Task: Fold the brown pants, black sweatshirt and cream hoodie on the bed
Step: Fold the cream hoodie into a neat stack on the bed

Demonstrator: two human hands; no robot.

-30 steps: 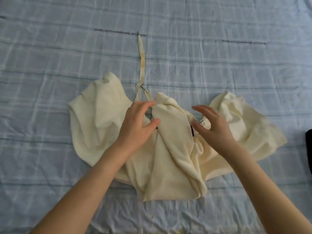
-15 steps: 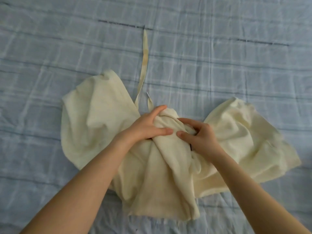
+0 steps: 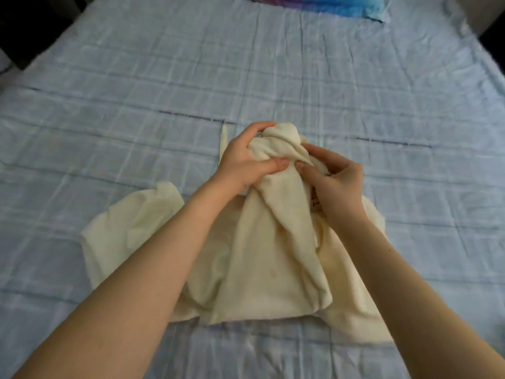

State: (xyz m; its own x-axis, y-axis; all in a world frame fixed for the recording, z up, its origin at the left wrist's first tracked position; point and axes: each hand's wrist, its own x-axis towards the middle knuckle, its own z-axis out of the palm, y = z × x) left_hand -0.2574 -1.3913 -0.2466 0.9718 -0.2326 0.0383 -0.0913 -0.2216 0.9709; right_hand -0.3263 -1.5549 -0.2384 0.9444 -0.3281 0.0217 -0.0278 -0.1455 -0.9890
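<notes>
Head view. Pale blue checked sheet covers the bed (image 3: 136, 91), wrinkled, filling nearly the whole frame. At the far edge lies a blue-and-purple cloth item (image 3: 328, 4), cut off by the top of the frame; whether it is a pillow cannot be told. Dark room corners show at upper left and upper right, no detail readable.

Cream hoodie (image 3: 273, 255) lies crumpled at mid-bed, near side. Its middle part is gathered into a bunch raised off the sheet, while the left and right portions rest flat on the bed.

Left hand (image 3: 246, 162): fingers curled over the top of the bunch, thumb pressed on its front; it grips the fabric. Right hand (image 3: 336, 181): thumb and fingers pinch a fold on the bunch's right side. The two thumbs sit just beside each other.

A cream drawstring (image 3: 223, 140) lies on the sheet just left of the left hand, its lower end hidden behind that hand.

Both forearms cross the hoodie and cover parts of it. A small dark mark near the right wrist is too blurred to identify.
</notes>
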